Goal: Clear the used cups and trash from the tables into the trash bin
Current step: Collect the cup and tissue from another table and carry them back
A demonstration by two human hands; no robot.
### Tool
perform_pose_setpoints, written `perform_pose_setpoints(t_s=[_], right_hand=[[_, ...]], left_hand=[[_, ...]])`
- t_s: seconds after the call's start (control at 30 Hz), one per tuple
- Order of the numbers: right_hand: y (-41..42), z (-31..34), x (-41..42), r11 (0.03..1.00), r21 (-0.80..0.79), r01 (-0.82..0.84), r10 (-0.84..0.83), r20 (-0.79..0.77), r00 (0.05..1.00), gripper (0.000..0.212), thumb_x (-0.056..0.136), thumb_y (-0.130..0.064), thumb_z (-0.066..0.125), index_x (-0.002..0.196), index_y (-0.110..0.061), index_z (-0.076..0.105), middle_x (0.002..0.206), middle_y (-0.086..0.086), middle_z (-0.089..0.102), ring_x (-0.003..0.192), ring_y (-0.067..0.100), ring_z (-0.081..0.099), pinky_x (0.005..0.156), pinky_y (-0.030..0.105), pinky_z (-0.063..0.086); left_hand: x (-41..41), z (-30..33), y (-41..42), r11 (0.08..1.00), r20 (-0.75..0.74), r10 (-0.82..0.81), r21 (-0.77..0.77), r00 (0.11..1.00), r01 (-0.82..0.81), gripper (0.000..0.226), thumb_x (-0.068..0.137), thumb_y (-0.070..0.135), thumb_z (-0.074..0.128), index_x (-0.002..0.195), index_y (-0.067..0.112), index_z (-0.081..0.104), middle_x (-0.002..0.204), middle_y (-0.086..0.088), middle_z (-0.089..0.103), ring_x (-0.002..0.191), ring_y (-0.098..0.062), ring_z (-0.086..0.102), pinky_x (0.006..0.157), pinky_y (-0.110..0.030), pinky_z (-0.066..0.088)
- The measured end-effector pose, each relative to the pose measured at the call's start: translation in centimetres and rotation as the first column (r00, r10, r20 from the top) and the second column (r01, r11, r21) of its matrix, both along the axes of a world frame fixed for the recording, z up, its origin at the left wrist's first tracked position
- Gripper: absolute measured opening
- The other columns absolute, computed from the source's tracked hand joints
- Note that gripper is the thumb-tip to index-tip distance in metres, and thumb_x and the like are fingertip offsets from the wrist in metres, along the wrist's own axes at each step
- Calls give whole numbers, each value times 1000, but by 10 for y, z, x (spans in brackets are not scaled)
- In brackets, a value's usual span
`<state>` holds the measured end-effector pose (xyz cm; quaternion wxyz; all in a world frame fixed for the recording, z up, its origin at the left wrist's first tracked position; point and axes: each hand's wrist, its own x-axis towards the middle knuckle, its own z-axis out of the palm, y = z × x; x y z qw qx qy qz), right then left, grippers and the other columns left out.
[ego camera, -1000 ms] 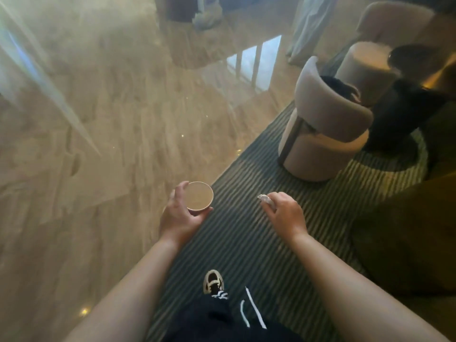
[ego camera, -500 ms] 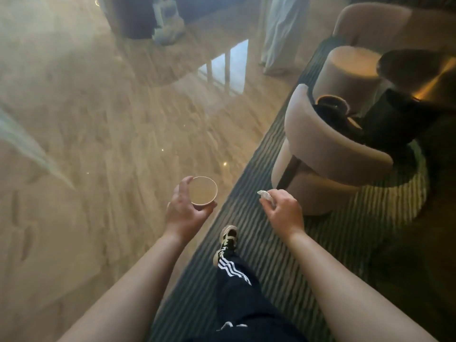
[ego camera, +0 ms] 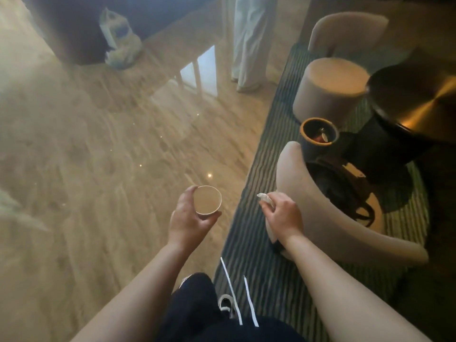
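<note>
My left hand holds a white paper cup upright at mid-frame, its open top facing me, above the polished floor. My right hand is closed around a crumpled white napkin that sticks out past the fingers, just in front of a beige armchair. A small round bin with an orange-brown rim and dark inside, with some trash in it, stands beyond that armchair, ahead and to the right of both hands.
The beige armchair holds a dark bag. Behind it are a beige round pouf, another beige chair and a dark round table on a striped rug. Someone in pale trousers stands ahead. A white plastic bag sits far left.
I have walked forward along the rug edge. The armchair, pouf and table have come closer, and the small bin has come into sight. Both hands keep their hold.
</note>
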<state>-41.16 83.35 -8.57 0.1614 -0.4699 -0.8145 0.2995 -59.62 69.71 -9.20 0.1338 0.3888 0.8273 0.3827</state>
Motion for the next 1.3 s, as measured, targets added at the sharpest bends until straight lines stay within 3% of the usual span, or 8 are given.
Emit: perform_pose_setpoints(t_s=[0.27,0.5,0.7,0.8,1.03,1.2,1.3], right_hand=[[140,-8,-66,971,-21,238,-238,-69,969,18,89,-22,61,92,-5,65,88,9,64,82,23,59,77,42,50],[306,-39,-146,907,-34,420,-421,-21,907,17,88,-24,62,85,-8,64,87,8,62,82,25,57,73,39,47],[431,-38,-185,814,-27,580,-580,16,815,15,88,-25,63,88,-10,64,87,6,62,78,20,54,64,28,36],[472,-39,-187,752,-51,657,-657,7,754,15,88,-27,62,92,-12,65,88,1,61,81,18,56,67,31,46],[559,-68,-155,603,-53,796,-795,45,605,19,90,-29,58,98,-13,65,92,2,63,85,18,58,73,38,50],[635,-105,-126,495,-103,863,-863,58,502,18,91,-31,56,97,-16,64,87,-1,61,81,15,57,68,33,49],[682,-125,-111,447,-129,885,-884,89,459,14,91,-30,57,92,-17,63,82,-7,55,77,12,53,59,19,36]], left_hand=[[-88,-13,187,987,7,-158,-16,987,158,85,65,43,82,135,16,41,130,-4,51,115,-21,51,96,-36,42],[-183,-35,394,934,-12,-350,-74,937,349,86,65,44,80,135,18,38,132,-4,51,115,-23,51,93,-41,44],[-235,-21,566,869,-9,-490,-93,872,487,81,64,46,79,130,28,36,127,-2,51,102,-27,56,77,-34,44],[-232,-18,636,819,15,-568,-95,823,566,80,65,48,78,131,30,35,129,-1,50,103,-25,55,78,-33,43],[-195,-44,776,687,70,-715,-114,695,718,76,67,46,78,128,32,33,126,0,51,96,-15,49,74,-32,40],[-148,-79,875,557,104,-808,-185,580,809,81,67,44,79,131,27,34,128,0,51,103,-14,48,78,-30,40],[-118,-101,931,447,145,-861,-239,487,862,79,66,45,79,128,33,32,127,3,51,103,-10,47,80,-30,41]])
